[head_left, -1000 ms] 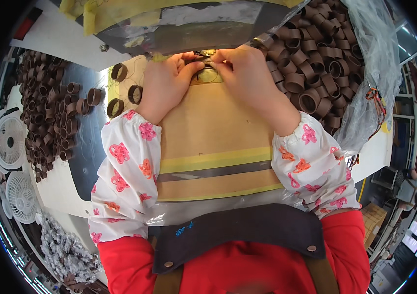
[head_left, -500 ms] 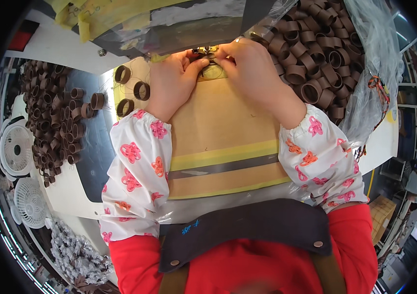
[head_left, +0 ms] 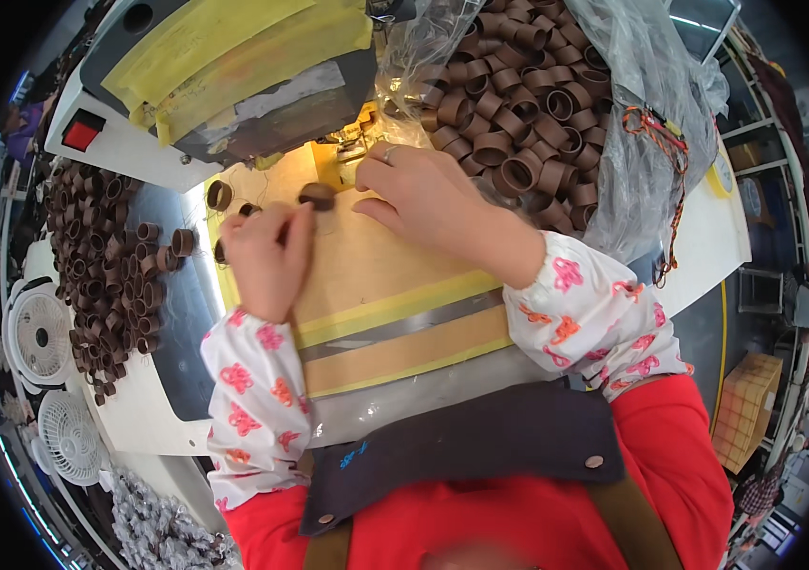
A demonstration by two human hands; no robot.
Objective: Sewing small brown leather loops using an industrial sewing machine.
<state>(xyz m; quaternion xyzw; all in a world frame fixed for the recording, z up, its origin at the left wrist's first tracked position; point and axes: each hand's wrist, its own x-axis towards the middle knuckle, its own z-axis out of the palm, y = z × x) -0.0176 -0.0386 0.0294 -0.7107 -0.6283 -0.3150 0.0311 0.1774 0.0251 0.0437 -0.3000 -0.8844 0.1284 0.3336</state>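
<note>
The left fingers [head_left: 299, 234] are hovering curled just beside a brown ring [head_left: 317, 197], grip unclear; the right fingers [head_left: 373, 176] are hanging loosely apart, holding nothing visible.

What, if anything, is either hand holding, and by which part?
Nothing shows in the right hand. A blurred brown ring is beside the left hand; whether it is held cannot be told.

Blue handwritten strokes [head_left: 354, 456] sit on the bib of my dark apron [head_left: 490, 437] — too small for me to read — and faint pen marks [head_left: 193, 87] show on the yellow tape [head_left: 262, 52] across my sewing machine [head_left: 352, 81], equally illegible.
</note>
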